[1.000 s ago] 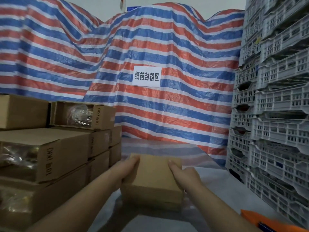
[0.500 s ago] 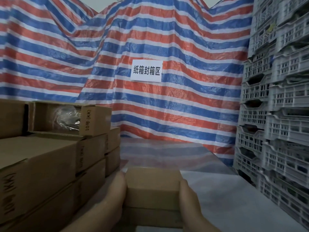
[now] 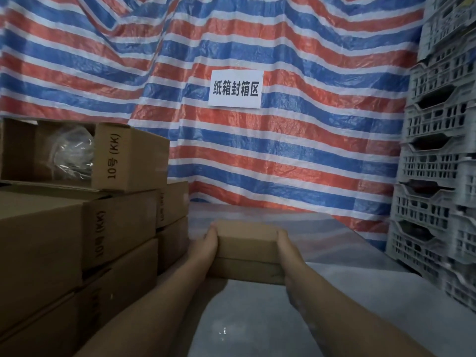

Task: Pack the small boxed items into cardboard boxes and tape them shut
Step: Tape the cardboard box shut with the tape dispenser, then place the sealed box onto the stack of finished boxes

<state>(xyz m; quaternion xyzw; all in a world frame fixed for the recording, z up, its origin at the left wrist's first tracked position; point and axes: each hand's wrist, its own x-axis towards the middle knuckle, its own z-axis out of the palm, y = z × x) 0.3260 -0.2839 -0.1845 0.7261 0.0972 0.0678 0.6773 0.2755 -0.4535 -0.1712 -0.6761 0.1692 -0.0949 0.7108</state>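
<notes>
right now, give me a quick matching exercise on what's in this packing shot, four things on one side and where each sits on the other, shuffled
Things:
1. held cardboard box
2. open box marked 10号 (KK)
3. white paper sign
4. grey plastic crates

Places:
A. stacked along the right edge
B. fixed to the striped tarp
C. between the left hand and right hand
D. on top of the box stack at left

Pairs: 1-C, 2-D, 3-B, 4-A

A red, blue and white striped tarpaulin (image 3: pixel 283 155) carries a white sign (image 3: pixel 235 89) with black characters. Cardboard boxes (image 3: pixel 123 220) are plain brown; plastic crates (image 3: pixel 438 161) pale grey.
</notes>
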